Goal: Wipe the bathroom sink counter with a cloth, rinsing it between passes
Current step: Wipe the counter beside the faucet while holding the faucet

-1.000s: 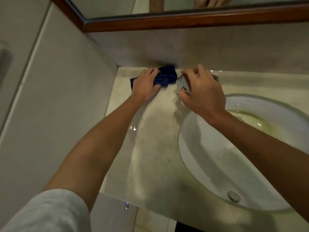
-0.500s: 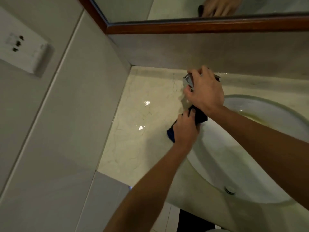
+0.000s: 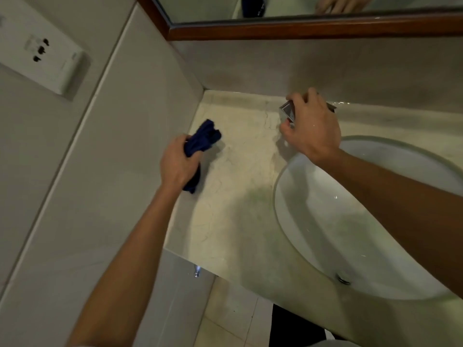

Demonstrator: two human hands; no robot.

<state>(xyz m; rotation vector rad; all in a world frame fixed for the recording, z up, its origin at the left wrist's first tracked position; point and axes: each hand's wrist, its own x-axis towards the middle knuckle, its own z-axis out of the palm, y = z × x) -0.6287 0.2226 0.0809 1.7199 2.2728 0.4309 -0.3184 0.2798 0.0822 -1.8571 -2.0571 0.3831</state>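
Observation:
My left hand (image 3: 177, 164) grips a bunched dark blue cloth (image 3: 203, 138) over the left part of the pale marble counter (image 3: 240, 186), near the side wall. The cloth sticks out above and below my fist. My right hand (image 3: 310, 126) holds the square chrome tap (image 3: 287, 111) at the back of the counter, fingers curled over its top. The white oval sink basin (image 3: 350, 221) lies to the right, with its drain (image 3: 343, 278) near the front edge. My right forearm crosses over the basin.
A tiled wall closes the left side and carries a white power socket (image 3: 47, 61). A wood-framed mirror (image 3: 313, 27) hangs above the backsplash. The counter's front edge drops to the tiled floor (image 3: 225, 316), with a small chrome fitting (image 3: 197, 271) below it.
My left hand has carried the cloth from the basin's rim under my right hand out to the left side of the counter. My right hand has stayed on the tap.

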